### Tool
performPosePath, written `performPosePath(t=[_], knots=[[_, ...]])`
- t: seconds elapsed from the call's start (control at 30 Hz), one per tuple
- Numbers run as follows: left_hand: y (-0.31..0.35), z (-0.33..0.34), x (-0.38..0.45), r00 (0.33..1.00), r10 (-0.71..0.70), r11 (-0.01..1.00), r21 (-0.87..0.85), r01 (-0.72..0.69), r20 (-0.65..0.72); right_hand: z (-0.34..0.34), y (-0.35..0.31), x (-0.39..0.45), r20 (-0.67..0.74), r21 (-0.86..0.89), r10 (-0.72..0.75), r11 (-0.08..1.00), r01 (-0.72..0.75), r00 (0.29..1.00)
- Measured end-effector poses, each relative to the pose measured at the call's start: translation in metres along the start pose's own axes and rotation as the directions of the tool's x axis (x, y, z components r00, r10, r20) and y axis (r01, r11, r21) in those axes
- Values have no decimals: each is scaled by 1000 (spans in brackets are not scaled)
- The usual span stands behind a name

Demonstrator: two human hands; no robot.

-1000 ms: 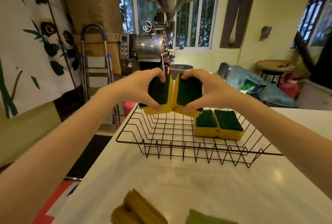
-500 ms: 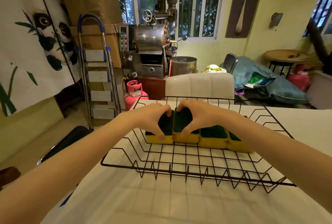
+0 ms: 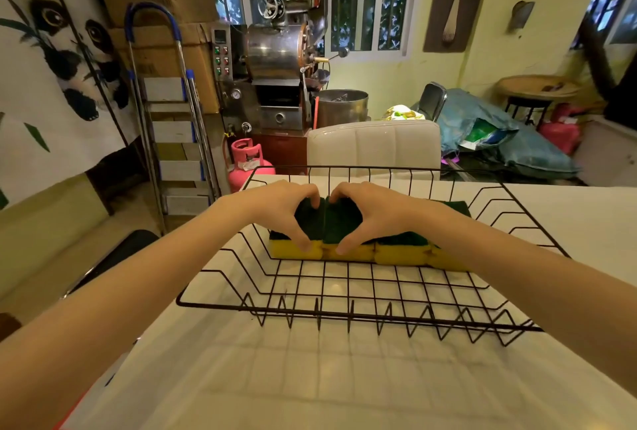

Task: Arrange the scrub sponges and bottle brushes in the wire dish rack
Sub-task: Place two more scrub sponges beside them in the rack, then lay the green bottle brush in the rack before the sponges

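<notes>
A black wire dish rack (image 3: 351,312) stands on the white table (image 3: 310,378). Inside it, a row of yellow scrub sponges with green tops lies across the middle. My left hand (image 3: 275,209) grips the leftmost sponge (image 3: 312,226), thumb on its yellow front. My right hand (image 3: 372,209) grips the sponge beside it (image 3: 341,223) the same way. Both sponges rest on the rack floor, side by side. To their right lie two more sponges (image 3: 403,250), partly hidden by my right forearm. No bottle brush is in view.
A white padded chair back (image 3: 374,143) stands just beyond the table's far edge. Behind it are a metal roasting machine (image 3: 279,61), a pink gas cylinder (image 3: 246,164) and a stepladder (image 3: 169,112). The front half of the rack holds nothing.
Both hands have come down from above the rack's far rim and set their two sponges on the rack floor, left of the two lying there. The view has tilted, so the near table items left the frame.
</notes>
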State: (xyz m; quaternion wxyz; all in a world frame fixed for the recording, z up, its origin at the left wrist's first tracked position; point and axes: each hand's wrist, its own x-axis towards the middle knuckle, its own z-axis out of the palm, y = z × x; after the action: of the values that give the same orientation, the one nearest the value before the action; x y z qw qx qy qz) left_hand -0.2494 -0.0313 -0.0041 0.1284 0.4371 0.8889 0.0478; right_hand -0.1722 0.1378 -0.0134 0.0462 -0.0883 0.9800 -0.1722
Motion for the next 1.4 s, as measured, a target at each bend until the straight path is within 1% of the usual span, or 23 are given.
performPosePath(t=[0.1,0.2,0.3,0.43,0.47,0.5,0.57,0.63,0.73,0.8,0.93,1.0,1.07,1.13,1.23,1.3,1.4], knots=[[1,5,-2,999,7,1000,-9,-8,-40,0,1,-1,25,-30,28,999,-28,999],[4,4,-4,1000,-6,1000,-19,6,-10,2,0,-1,51,-77,46,996,-42,998],[10,2,-7,1000,-18,1000,-18,19,25,4,-5,-2,46,-119,37,992,-31,998],[22,2,-11,998,-49,997,59,46,46,2,-13,-8,52,-358,64,933,-41,997],[24,1,-13,997,-58,996,78,54,59,2,-14,-12,52,-371,77,927,-52,996],[27,0,-17,995,-60,996,72,55,76,2,-15,-17,43,-337,87,939,-68,995],[33,-4,-27,995,-44,999,-14,45,87,2,-17,-31,-6,-194,92,977,-92,996],[43,-9,-44,999,-2,996,-88,6,42,1,-23,-50,-102,-99,63,992,-74,993],[66,-10,-72,990,109,983,-138,-121,-91,-2,-40,-81,-285,-49,-6,999,-8,959],[82,-6,-92,973,157,966,-177,-187,-167,-3,-51,-105,-367,-26,-33,999,25,930],[109,12,-128,949,203,928,-262,-266,-242,5,-68,-161,-457,32,-56,996,80,888],[123,22,-145,936,251,914,-258,-313,-248,14,-71,-190,-471,50,-66,994,101,880],[138,32,-160,926,304,899,-254,-357,-225,21,-70,-217,-430,79,-59,992,102,901],[150,42,-172,922,350,877,-287,-385,-167,28,-67,-239,-348,139,-24,987,76,937],[161,60,-178,922,386,874,-302,-380,-43,37,-59,-266,-222,211,78,977,-31,972],[165,73,-178,922,386,889,-275,-366,19,44,-55,-280,-127,192,126,976,-101,984],[167,89,-178,926,371,908,-240,-344,77,50,-56,-293,-14,134,155,979,-151,988]])
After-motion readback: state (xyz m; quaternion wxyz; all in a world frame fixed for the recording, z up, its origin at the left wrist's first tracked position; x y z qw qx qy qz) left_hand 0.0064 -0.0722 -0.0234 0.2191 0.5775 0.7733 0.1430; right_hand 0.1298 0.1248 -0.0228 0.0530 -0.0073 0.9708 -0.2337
